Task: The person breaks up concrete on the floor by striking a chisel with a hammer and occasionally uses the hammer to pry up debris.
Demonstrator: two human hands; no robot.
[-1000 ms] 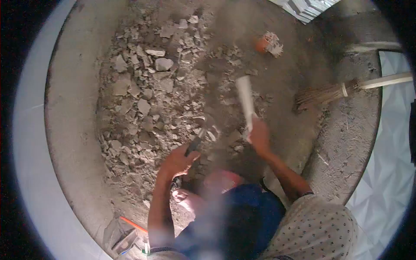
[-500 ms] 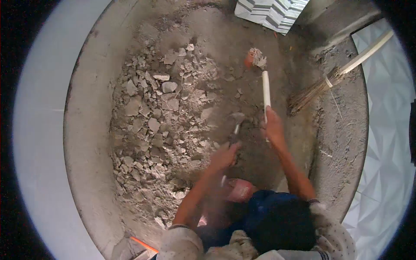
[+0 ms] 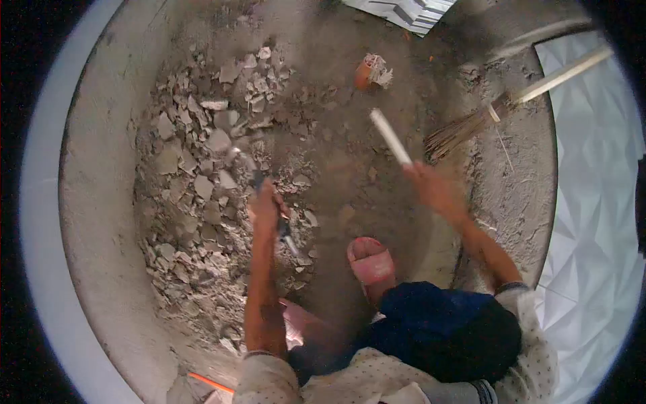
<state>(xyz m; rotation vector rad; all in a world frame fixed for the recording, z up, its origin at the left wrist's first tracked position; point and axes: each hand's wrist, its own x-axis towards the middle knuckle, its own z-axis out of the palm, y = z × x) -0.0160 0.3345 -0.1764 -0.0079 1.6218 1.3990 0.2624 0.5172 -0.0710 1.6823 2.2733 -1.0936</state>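
Observation:
My left hand (image 3: 264, 207) is closed around the dark handle of a hammer (image 3: 258, 176), whose metal head is blurred over the broken rubble (image 3: 204, 187). To the right, my right hand (image 3: 434, 185) grips a pale stick (image 3: 390, 137) that points up and to the left. Beyond the stick's far end lies an orange object with a frayed, whitish clump (image 3: 373, 71), apart from it.
A straw broom (image 3: 464, 131) with a pale handle leans at the right over the rough ledge (image 3: 518, 195). White faceted panels (image 3: 592, 222) stand beyond it. A patterned tile (image 3: 410, 12) is at the top. My pink slipper (image 3: 372, 262) rests on the floor.
My left hand has swung left with the hammer, from the bare floor to over the rubble. The stick in my right hand has tilted left. The whole view has shifted slightly.

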